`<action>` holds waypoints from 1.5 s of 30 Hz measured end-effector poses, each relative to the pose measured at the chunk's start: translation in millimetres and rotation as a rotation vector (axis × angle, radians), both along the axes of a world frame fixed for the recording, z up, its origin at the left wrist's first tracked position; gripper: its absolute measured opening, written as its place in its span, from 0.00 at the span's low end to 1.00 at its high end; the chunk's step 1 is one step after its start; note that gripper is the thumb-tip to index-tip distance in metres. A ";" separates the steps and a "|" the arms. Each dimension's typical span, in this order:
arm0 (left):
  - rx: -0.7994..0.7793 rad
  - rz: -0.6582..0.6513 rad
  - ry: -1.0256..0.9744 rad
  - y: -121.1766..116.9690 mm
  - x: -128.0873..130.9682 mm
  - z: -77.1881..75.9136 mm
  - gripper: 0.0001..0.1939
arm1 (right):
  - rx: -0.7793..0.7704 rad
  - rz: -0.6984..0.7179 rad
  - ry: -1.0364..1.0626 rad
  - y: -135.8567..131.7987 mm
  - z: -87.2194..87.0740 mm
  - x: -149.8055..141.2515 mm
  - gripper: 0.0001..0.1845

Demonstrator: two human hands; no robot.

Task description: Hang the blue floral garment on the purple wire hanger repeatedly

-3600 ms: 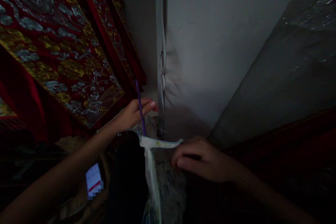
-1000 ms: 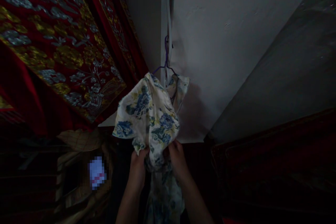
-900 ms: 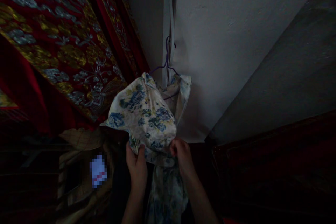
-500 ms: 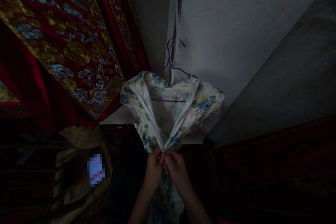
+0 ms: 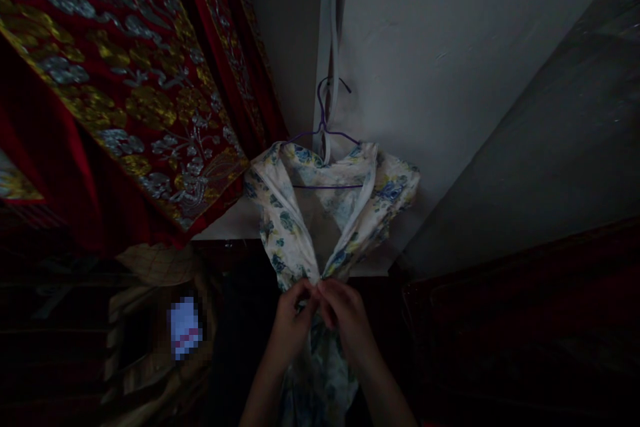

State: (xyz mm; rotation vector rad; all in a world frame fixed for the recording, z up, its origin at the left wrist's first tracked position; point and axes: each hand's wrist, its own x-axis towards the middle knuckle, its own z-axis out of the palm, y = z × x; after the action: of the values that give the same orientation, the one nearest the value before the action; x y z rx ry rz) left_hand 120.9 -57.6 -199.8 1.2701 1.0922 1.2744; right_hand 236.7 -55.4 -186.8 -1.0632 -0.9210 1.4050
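Note:
A white dress (image 5: 280, 227) with blue and green flowers hangs on a thin purple hanger (image 5: 323, 123). Its front edges part in a V at the neck, and the cloth runs on down below my hands. At the point of the V, my left hand (image 5: 295, 313) pinches the left edge. My right hand (image 5: 345, 310) is closed on the right edge, its fingertips against those of my left. Whatever fastener lies between the fingertips is hidden.
White pipes or cables (image 5: 334, 33) run down the wall (image 5: 425, 47) behind the hanger. At left hangs a red cloth (image 5: 150, 100) with gold and silver embroidery. Below it, a woven basket-like thing (image 5: 155, 263) and a pixelated bright patch (image 5: 185, 327) show in the dark.
My hands have shifted slightly right and up, still closed at the front opening. The dress's shoulders have drawn in a little and its left sleeve has moved right.

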 end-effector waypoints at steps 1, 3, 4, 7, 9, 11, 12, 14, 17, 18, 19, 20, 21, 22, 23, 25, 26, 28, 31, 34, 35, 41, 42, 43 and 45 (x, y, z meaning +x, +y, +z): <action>0.016 0.001 0.010 0.0 1.9 0.0 0.10 | -0.003 -0.002 0.000 1.1 3.0 2.2 0.22; 0.067 -0.010 0.032 0.3 6.5 -1.7 0.10 | -0.002 -0.002 -0.011 5.3 10.6 7.1 0.22; 0.094 -0.009 0.047 0.8 9.0 -3.8 0.11 | 0.003 -0.003 -0.023 8.7 15.6 9.8 0.22; 0.128 0.050 0.127 3.9 15.2 -16.6 0.10 | 0.051 -0.036 -0.067 25.8 37.0 17.3 0.19; 0.119 0.109 0.183 7.4 17.8 -28.5 0.09 | 0.123 -0.061 -0.110 43.9 58.5 21.1 0.17; 0.102 0.149 0.215 11.0 19.8 -39.1 0.09 | 0.226 -0.045 -0.174 65.9 85.9 23.1 0.15; 0.092 0.159 0.225 12.6 21.3 -43.0 0.09 | 0.283 -0.022 -0.205 77.2 101.3 23.5 0.14; 0.076 0.155 0.247 14.3 26.4 -47.9 0.10 | 0.397 -0.004 -0.228 97.1 133.0 23.2 0.12; 0.056 0.076 0.302 11.7 40.0 -50.7 0.11 | 0.518 -0.045 -0.165 112.4 174.9 23.4 0.10; 0.045 0.039 0.322 9.7 45.2 -51.0 0.10 | 0.556 -0.077 -0.130 112.8 185.5 24.5 0.10; 0.032 0.000 0.339 7.5 50.0 -50.8 0.09 | 0.593 -0.119 -0.092 111.4 194.0 26.5 0.10; 0.020 -0.035 0.347 5.4 54.0 -49.8 0.08 | 0.630 -0.169 -0.056 108.6 200.3 29.3 0.11; 0.007 -0.071 0.347 3.9 56.8 -47.6 0.07 | 0.666 -0.230 -0.022 105.1 204.4 33.0 0.11; -0.008 -0.098 0.348 3.3 58.3 -43.9 0.07 | 0.700 -0.299 0.012 101.8 206.1 37.3 0.11; -0.022 -0.122 0.361 3.7 58.6 -38.7 0.06 | 0.726 -0.364 0.038 99.2 205.5 41.7 0.11; -0.046 -0.160 0.414 8.0 56.7 -25.2 0.07 | 0.737 -0.429 0.036 98.6 197.7 49.8 0.12; -0.050 -0.190 0.447 11.3 55.4 -18.3 0.07 | 0.718 -0.431 0.019 101.3 190.9 52.6 0.12; -0.042 -0.253 0.498 18.0 54.3 -7.8 0.06 | 0.647 -0.381 -0.068 112.3 173.4 55.2 0.09; -0.028 -0.261 0.542 20.9 58.1 -6.4 0.06 | 0.638 -0.286 -0.310 137.0 145.3 53.3 0.15; -0.018 -0.194 0.575 15.9 60.0 -15.1 0.07 | 0.711 -0.206 -0.608 156.7 126.6 51.7 0.16; 0.000 -0.189 0.568 14.9 57.7 -16.0 0.06 | 0.718 -0.198 -0.683 159.5 123.4 52.1 0.12; 0.274 -0.065 0.430 43.4 17.5 48.8 0.07 | 0.767 -0.144 -0.714 133.6 132.1 55.1 0.09; 0.406 0.036 0.379 52.3 11.7 70.0 0.07 | 0.779 -0.120 -0.705 126.0 136.8 54.6 0.07; 0.556 0.138 0.337 61.3 7.6 92.0 0.06 | 0.793 -0.093 -0.695 119.0 141.6 53.8 0.06; 0.768 0.226 0.325 77.8 5.1 134.2 0.11 | 0.835 -0.041 -0.667 108.4 150.4 52.2 0.06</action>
State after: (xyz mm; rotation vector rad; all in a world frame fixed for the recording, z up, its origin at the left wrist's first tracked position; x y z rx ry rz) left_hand 126.0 20.2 -65.6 2.0204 1.0168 1.7966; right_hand 289.0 53.0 -36.4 -0.8679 -1.7490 0.4813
